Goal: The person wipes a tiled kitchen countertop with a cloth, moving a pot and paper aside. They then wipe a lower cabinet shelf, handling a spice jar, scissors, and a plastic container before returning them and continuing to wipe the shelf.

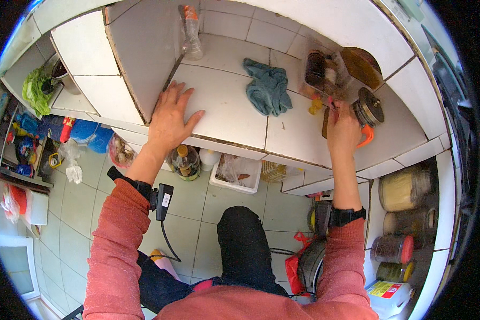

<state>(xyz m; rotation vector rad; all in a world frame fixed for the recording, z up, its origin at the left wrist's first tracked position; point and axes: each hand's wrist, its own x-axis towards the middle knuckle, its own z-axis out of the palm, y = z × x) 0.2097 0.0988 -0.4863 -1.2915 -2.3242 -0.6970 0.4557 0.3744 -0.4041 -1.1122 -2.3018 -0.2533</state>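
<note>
My left hand (172,114) rests palm down with spread fingers on the white-tiled shelf (224,108), beside its left partition. A crumpled teal cloth (267,88) lies at the shelf's middle. My right hand (344,126) reaches to the right side of the shelf, fingers curled. Something small and pink (332,105) shows at its fingertips; the hand hides whether it is gripped. An orange handle-like piece (367,136) shows beside the palm. Close by stands a dark round knobbed lid or lidded pot (370,107). A yellow item (315,105) lies left of the fingers.
A clear plastic bottle (192,34) stands in the back left corner. Dark jars (315,70) and a brown angular item (362,67) are at back right. Beneath the shelf are an oil bottle (185,162) and a white foam box (236,188). Jars (392,248) fill the right-hand shelves.
</note>
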